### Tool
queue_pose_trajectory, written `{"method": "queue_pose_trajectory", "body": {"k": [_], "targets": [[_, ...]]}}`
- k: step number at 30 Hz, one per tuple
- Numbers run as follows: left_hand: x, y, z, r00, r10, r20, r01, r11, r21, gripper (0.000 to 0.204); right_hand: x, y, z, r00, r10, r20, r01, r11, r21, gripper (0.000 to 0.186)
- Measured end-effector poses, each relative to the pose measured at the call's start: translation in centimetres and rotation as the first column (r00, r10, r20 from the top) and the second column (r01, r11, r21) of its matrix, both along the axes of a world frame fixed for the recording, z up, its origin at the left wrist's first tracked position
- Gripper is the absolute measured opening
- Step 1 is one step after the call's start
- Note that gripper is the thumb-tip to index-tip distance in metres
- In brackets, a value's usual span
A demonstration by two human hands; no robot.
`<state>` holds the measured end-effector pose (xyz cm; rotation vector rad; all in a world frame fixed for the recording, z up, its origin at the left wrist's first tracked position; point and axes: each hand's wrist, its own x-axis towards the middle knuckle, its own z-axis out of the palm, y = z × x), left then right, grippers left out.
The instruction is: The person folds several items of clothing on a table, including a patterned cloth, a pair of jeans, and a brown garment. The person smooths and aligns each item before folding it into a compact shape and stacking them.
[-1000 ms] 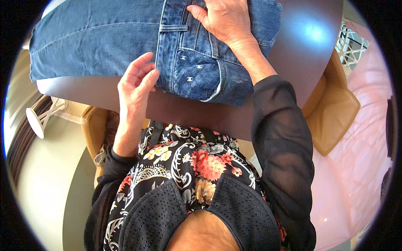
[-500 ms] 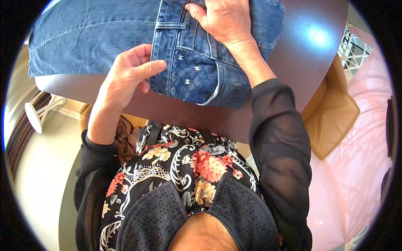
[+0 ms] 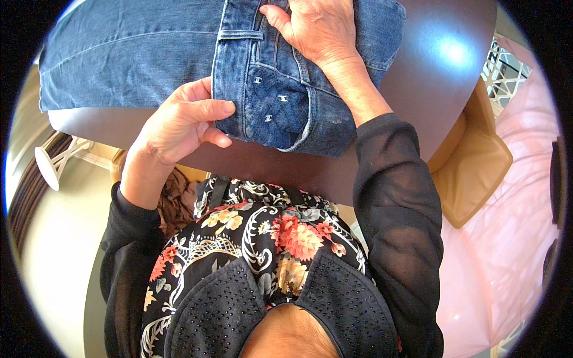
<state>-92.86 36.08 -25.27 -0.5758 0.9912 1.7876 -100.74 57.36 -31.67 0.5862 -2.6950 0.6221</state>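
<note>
Folded blue jeans [image 3: 137,65] lie across the table, with the waistband and a patterned pocket panel [image 3: 271,107] toward me. My left hand [image 3: 179,122] pinches the near corner of the waistband, its thumb on top and the other fingers partly hidden under the denim. Farther off, my right hand [image 3: 322,30] rests flat on the jeans past the belt loop [image 3: 240,35]. The right thumb is spread from the palm, and the fingertips run out of the picture's upper edge.
The dark table [image 3: 412,113] curves around in front of me. A tan chair [image 3: 474,161] stands at its right, near a pink, sheer cloth [image 3: 495,268]. White crossed legs of a piece of furniture [image 3: 57,161] show at the left.
My left hand has slid slightly nearer to me along the waistband, and its grip sits closer to the corner. The jeans have shifted a little left. My right hand has barely moved.
</note>
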Motion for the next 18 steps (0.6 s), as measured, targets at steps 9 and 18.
{"method": "queue_pose_trajectory", "body": {"k": [9, 18], "targets": [[1.0, 0.9, -0.6, 0.980, 0.170, 0.106, -0.185, 0.971, 0.152, 0.044, -0.1, -0.1, 0.1, 1.000, 0.006, -0.002, -0.006, 1.000, -0.004, 0.067], [0.0, 1.2, -1.2, 0.999, -0.046, 0.029, 0.045, 0.998, 0.042, 0.027, -0.1, 0.0, 0.0, 1.000, 0.003, -0.014, -0.003, 1.000, 0.001, 0.065]]}}
